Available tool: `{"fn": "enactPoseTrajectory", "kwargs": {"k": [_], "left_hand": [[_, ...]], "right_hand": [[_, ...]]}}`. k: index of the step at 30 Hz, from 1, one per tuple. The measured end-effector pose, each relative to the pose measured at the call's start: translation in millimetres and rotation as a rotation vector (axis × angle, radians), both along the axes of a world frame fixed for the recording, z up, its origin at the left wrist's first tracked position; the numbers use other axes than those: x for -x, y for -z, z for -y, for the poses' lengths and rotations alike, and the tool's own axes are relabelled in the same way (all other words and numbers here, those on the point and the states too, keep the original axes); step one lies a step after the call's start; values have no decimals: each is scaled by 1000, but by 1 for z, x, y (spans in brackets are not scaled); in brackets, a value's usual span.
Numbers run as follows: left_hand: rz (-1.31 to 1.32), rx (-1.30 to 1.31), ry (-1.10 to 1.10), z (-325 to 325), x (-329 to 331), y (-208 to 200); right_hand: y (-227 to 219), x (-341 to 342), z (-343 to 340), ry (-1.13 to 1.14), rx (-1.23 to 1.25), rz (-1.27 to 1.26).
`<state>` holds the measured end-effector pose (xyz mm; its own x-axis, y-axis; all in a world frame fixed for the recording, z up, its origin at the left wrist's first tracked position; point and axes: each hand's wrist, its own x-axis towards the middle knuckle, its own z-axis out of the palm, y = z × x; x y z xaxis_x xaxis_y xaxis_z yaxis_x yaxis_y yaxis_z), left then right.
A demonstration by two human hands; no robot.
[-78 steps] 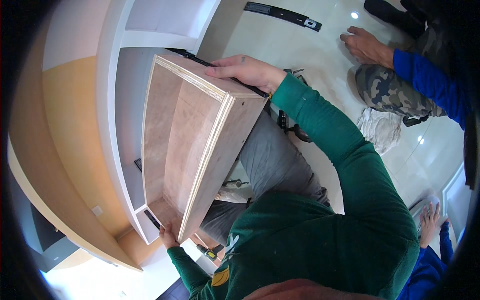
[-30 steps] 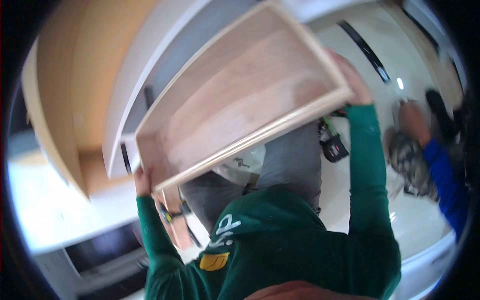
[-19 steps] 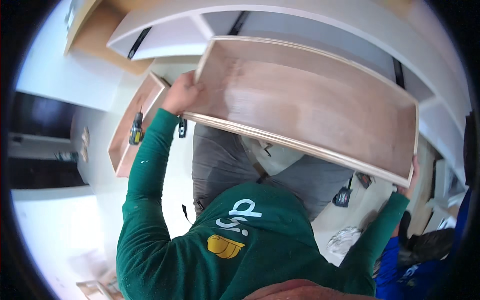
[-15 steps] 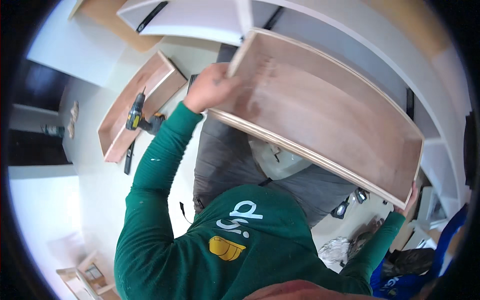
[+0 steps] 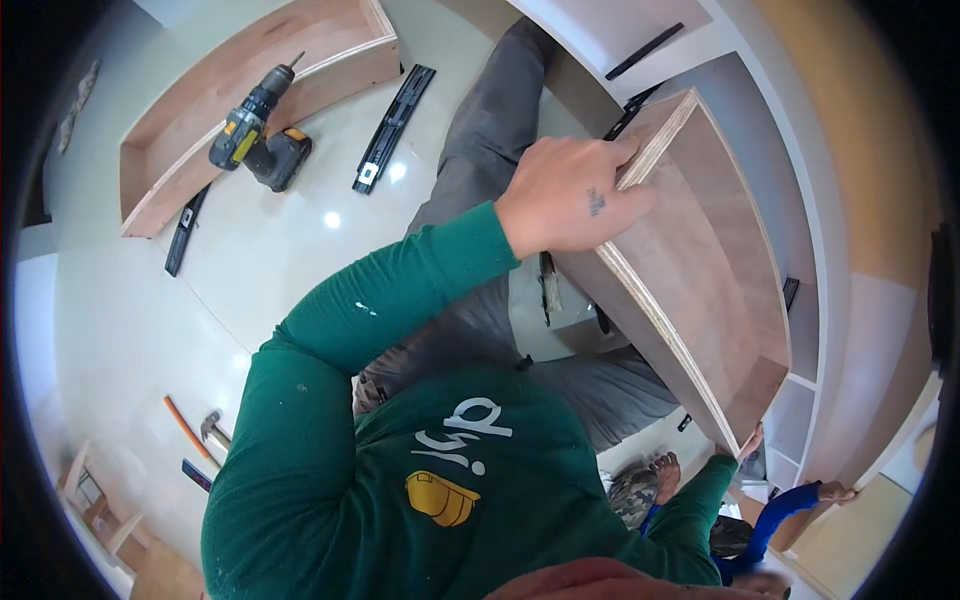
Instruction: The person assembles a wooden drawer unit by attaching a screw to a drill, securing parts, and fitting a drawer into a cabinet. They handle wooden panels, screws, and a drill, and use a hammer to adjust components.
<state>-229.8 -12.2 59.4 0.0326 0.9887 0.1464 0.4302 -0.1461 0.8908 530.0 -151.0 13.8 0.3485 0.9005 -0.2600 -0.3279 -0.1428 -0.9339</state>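
A plywood drawer box (image 5: 715, 270) is tilted between my hands in front of a white cabinet (image 5: 835, 240). My left hand (image 5: 575, 195) is closed over the edge at its upper-left corner, thumb inside the box. At the opposite end, my right hand (image 5: 752, 442) grips the lower right corner; most of its fingers are hidden behind the wood. Black drawer slides show on the cabinet's inner walls, one a thin rail (image 5: 645, 50) at the top. The drawer's far side stands close to the cabinet opening; whether they touch I cannot tell.
On the pale floor at left, a second drawer box (image 5: 345, 75) lies behind a cordless drill (image 5: 255, 135). Loose black drawer slides (image 5: 395, 130) lie nearby. A hammer (image 5: 213, 430) is beside my left elbow. At lower right, another person's blue sleeve (image 5: 780, 520) reaches toward a pale panel.
The drawer box has swung to a steeper slant, nearer the cabinet at the right. My left hand has moved right with it. The view has turned, bringing the hammer into sight.
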Motion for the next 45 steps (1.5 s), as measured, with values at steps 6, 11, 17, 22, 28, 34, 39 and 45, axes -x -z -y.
{"fn": "enactPoseTrajectory", "kwargs": {"k": [6,11,17,22,28,34,39,45], "left_hand": [[-27,-6,-17,-4,-2,1],[-17,19,-15,-5,-1,-6],[-53,-57,-34,-17,-5,5],[-50,-11,-13,-22,-5,0],[-59,14,-10,-40,-8,-3],[-108,-15,-16,-62,-14,2],[-105,43,-41,-79,-20,-8],[3,10,-190,-98,-31,-2]], "right_hand": [[-4,22,-5,131,4,57],[-3,18,-7,82,9,27],[-7,26,-11,84,14,25],[-9,41,-19,149,39,61],[-6,24,-31,136,31,64],[-5,28,-50,-9,-16,-19],[-6,17,-66,79,47,-49],[-9,25,-75,34,28,-43]]}}
